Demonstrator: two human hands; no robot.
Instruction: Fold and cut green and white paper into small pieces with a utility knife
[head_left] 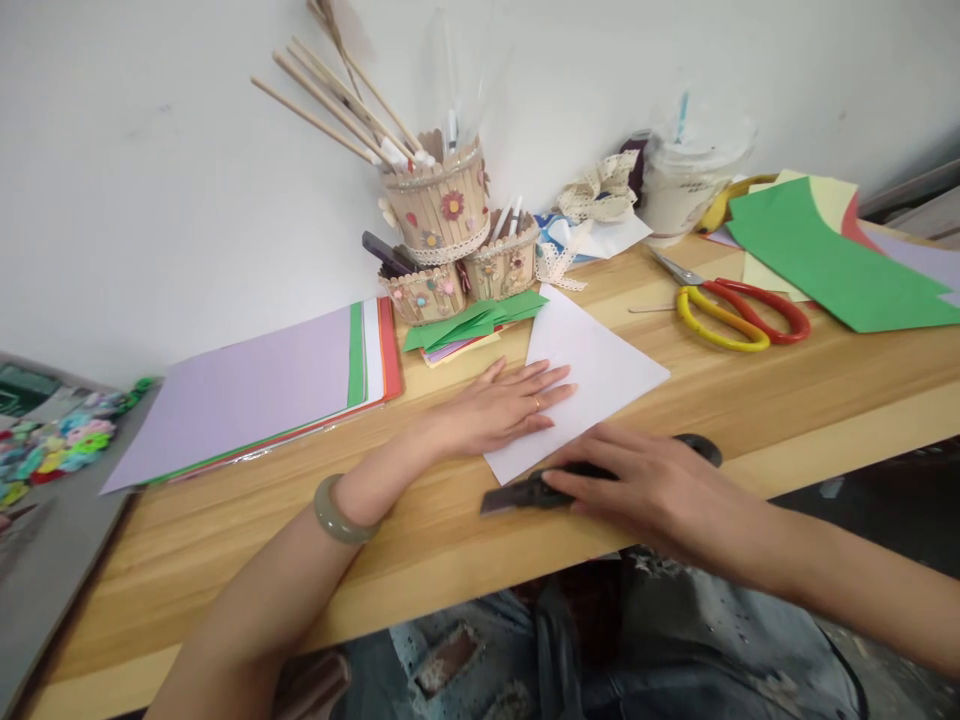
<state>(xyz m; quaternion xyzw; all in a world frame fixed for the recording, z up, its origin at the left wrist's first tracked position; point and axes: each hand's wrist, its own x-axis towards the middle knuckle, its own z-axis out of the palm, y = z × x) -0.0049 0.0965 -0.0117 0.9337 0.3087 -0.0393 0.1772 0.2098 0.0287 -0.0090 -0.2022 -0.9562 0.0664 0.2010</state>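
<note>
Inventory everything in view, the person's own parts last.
Wooden table: one, light brown, centre.
Wall: one, white, behind.
Flowery wooden pots: three, tan, back.
Thin wooden sticks: several, tan, upper pot.
Flat paper stack: one, lavender on top, left.
Narrow paper strips: several, mostly green, before pots.
Angular paper sheet: one, whitish, centre.
Ruffled lace ribbon: count unclear, cream, right of pots.
Plastic cup: one, clear, back right.
Looped metal scissors: one, red and yellow, right.
Large paper cutouts: several, mostly green, far right.
Small craft pieces: many, multicoloured, far left.
Slim utility knife: one, black, table's front.
Round bangle: one, greenish, centre left.
Torn denim trousers: one pair, blue, below table.
Left grip: one, bare, on sheet.
Right grip: one, bare, on knife.
</note>
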